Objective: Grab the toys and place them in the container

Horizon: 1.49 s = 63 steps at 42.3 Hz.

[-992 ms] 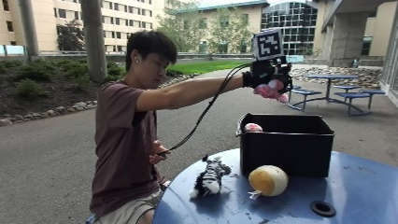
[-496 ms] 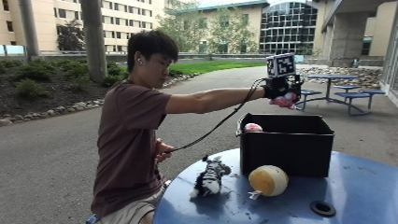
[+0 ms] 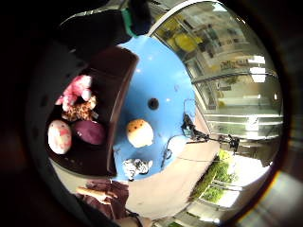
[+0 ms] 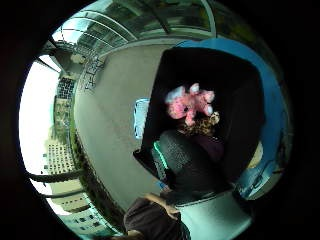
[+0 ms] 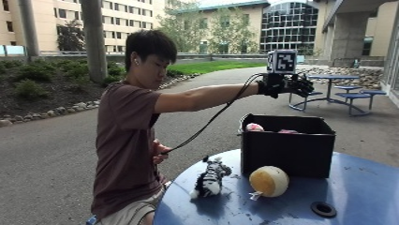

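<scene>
your grip (image 5: 298,85) was spread wide and empty, upper right of the frame; the round toy (image 5: 269,181) lay below it, before the container (image 5: 288,145).

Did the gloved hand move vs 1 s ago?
Yes. The gloved right hand has shifted from above the black container's near side to above its far side, and it no longer holds the pink toy.

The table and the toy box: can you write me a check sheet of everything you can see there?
Surface: round blue table, hole in the top.
Job's things: black container holds a pink plush and other toys; zebra toy and round yellow toy lie on the table beside it.
Clutter: nothing seen.
Grippers: gloved right hand above the container, fingers spread, holding nothing.
Cables: black cable runs from the glove to the person's other hand.
Surroundings: outdoor paving, picnic tables, buildings.
</scene>
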Each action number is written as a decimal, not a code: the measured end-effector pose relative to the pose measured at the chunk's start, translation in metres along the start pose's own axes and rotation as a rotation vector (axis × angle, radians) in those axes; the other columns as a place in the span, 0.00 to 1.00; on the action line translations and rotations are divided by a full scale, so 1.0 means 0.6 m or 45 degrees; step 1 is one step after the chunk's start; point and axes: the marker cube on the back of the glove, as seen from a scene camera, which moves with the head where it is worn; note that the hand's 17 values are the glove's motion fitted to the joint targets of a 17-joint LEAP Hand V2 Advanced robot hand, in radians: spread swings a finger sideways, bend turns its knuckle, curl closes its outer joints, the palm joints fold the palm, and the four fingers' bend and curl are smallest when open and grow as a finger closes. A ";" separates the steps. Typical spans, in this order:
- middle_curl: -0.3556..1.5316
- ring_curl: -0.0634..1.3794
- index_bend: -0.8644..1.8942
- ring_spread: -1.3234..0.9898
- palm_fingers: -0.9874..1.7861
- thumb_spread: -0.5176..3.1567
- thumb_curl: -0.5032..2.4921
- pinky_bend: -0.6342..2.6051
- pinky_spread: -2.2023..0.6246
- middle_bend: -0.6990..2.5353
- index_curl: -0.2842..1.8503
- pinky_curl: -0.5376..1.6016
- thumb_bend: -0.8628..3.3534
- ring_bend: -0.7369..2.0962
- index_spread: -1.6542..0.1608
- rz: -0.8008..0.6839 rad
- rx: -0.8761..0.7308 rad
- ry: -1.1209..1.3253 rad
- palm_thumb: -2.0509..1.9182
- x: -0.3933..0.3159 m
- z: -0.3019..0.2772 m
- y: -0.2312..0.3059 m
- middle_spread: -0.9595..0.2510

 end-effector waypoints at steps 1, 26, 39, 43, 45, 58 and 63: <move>0.42 0.37 0.33 0.52 0.18 0.41 0.40 0.58 0.76 0.31 0.34 0.49 0.19 0.51 0.80 0.009 -0.005 0.010 0.51 0.014 -0.004 0.009 0.79; 0.37 0.29 0.33 0.56 0.27 0.47 0.31 0.50 0.79 0.27 0.23 0.43 0.20 0.41 0.82 0.397 0.035 0.060 0.51 0.339 -0.018 0.360 0.81; 0.36 0.29 0.33 0.56 0.28 0.47 0.29 0.49 0.79 0.26 0.21 0.42 0.20 0.40 0.81 0.094 -0.341 0.093 0.51 0.300 0.271 0.475 0.81; 0.35 0.28 0.33 0.57 0.26 0.48 0.29 0.50 0.79 0.26 0.20 0.42 0.20 0.39 0.82 -0.054 -0.502 0.034 0.52 0.249 0.401 0.491 0.82; 0.35 0.29 0.33 0.57 0.26 0.48 0.29 0.50 0.79 0.26 0.20 0.42 0.20 0.39 0.82 -0.069 -0.520 -0.028 0.53 0.228 0.443 0.492 0.83; 0.42 0.36 0.40 0.47 0.75 0.53 0.34 0.48 0.67 0.40 0.20 0.39 0.29 0.61 0.81 0.020 -0.093 -0.174 0.69 0.204 0.520 0.458 0.73; 0.47 0.39 0.53 0.45 0.86 0.49 0.37 0.43 0.64 0.48 0.26 0.39 0.30 0.61 0.82 0.093 0.025 -0.307 0.73 0.219 0.527 0.437 0.67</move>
